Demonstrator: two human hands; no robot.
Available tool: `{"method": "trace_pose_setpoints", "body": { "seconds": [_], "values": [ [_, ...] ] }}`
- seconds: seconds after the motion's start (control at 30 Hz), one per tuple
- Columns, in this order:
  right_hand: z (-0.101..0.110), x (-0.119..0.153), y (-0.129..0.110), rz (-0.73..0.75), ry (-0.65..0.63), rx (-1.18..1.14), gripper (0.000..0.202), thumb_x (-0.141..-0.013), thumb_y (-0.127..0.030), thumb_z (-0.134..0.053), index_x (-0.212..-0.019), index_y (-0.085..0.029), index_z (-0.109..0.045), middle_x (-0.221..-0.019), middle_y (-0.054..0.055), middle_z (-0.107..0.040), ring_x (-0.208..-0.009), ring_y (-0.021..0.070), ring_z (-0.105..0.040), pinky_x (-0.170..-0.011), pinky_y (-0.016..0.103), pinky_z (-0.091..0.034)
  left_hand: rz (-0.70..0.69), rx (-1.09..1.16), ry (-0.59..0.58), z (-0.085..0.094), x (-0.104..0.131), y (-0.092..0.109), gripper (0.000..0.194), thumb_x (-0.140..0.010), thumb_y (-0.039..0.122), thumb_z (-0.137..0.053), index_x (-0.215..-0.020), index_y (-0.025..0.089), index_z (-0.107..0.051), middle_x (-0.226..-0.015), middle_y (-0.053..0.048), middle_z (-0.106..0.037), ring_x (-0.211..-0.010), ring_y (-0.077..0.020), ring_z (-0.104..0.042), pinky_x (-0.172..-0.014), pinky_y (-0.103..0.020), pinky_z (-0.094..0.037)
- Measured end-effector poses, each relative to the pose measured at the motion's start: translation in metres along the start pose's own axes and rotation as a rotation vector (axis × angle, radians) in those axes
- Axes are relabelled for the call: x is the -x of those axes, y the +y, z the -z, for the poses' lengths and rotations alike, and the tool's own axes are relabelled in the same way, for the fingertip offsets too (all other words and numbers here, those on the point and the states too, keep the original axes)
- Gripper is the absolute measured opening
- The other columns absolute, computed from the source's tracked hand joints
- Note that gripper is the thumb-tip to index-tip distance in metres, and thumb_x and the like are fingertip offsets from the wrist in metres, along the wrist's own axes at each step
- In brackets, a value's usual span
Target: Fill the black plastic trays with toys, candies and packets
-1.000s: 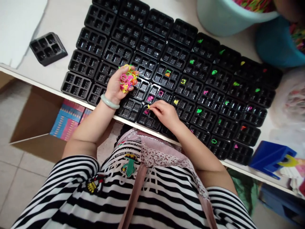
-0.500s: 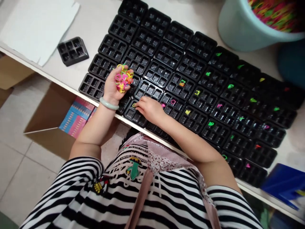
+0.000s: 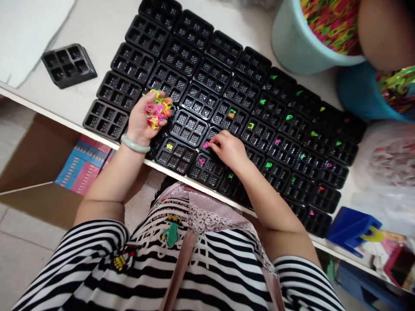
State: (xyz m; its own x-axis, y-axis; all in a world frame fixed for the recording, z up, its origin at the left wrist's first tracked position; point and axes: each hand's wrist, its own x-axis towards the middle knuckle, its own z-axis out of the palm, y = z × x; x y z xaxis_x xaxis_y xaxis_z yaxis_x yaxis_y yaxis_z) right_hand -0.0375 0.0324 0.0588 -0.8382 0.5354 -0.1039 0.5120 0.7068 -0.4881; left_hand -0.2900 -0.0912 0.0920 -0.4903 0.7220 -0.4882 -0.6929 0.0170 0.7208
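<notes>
My left hand (image 3: pixel 144 119), palm up and fingers curled, cups a heap of small colourful plastic rings (image 3: pixel 157 110) in pink, yellow, green and orange. It hovers over black six-compartment trays (image 3: pixel 189 127) laid in close rows. My right hand (image 3: pixel 228 149) has thumb and forefinger pinched at a pink ring (image 3: pixel 206 144) in a tray compartment; its other fingers are curled. Just left of that, a yellow ring (image 3: pixel 169 146) lies in a corner compartment of a front-row tray. Another pink ring (image 3: pixel 201 160) sits in the neighbouring front tray. Many trays farther right hold single rings.
A pale blue bucket (image 3: pixel 288 47) full of rings stands at the back right, beside a darker blue bucket (image 3: pixel 353 93). One loose tray (image 3: pixel 68 65) lies at left. A blue holder (image 3: pixel 352 229) is at right. Below the table edge stands an open carton (image 3: pixel 35 151).
My right hand has left the yellow ring in the front tray and moved right to the pink ring. My left hand still holds its heap. The whole view has shifted, showing more at right.
</notes>
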Motion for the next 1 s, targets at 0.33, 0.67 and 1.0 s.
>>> {"method": "trace_pose_setpoints", "body": {
  "seconds": [0.33,0.67,1.0],
  "values": [
    [0.018,-0.008,-0.007,-0.119,-0.099,-0.146,0.007,-0.088,-0.021,-0.071,-0.081,-0.020,-0.074,-0.090,0.004,-0.067,-0.072,0.0166,-0.060,-0.068,0.031,-0.043,-0.010,-0.007,0.009,0.014,-0.007,-0.001,0.016,-0.095,0.037,-0.058,-0.092,0.026,-0.068,-0.094,-0.005,-0.074,-0.095,-0.0237,-0.062,-0.063,-0.032,-0.043],
    [0.023,-0.014,-0.009,-0.128,-0.088,-0.248,0.011,-0.089,-0.026,-0.071,-0.081,-0.020,-0.072,-0.087,0.003,-0.064,-0.069,0.0141,-0.054,-0.069,0.030,-0.041,-0.014,-0.036,0.001,0.022,-0.009,0.000,0.020,-0.088,0.038,-0.065,-0.101,0.023,-0.068,-0.093,-0.007,-0.073,-0.074,-0.0175,-0.062,-0.050,-0.027,-0.033],
    [-0.010,-0.106,-0.046,0.053,-0.033,-0.254,0.014,-0.093,-0.031,-0.069,-0.088,-0.019,-0.073,-0.091,0.004,-0.066,-0.081,0.0186,-0.057,-0.076,0.032,-0.043,0.029,-0.041,0.066,0.015,-0.002,0.001,0.022,-0.100,0.033,-0.054,-0.108,0.018,-0.067,-0.092,-0.006,-0.073,-0.069,-0.0138,-0.064,-0.052,-0.023,-0.037]
  ]
}}
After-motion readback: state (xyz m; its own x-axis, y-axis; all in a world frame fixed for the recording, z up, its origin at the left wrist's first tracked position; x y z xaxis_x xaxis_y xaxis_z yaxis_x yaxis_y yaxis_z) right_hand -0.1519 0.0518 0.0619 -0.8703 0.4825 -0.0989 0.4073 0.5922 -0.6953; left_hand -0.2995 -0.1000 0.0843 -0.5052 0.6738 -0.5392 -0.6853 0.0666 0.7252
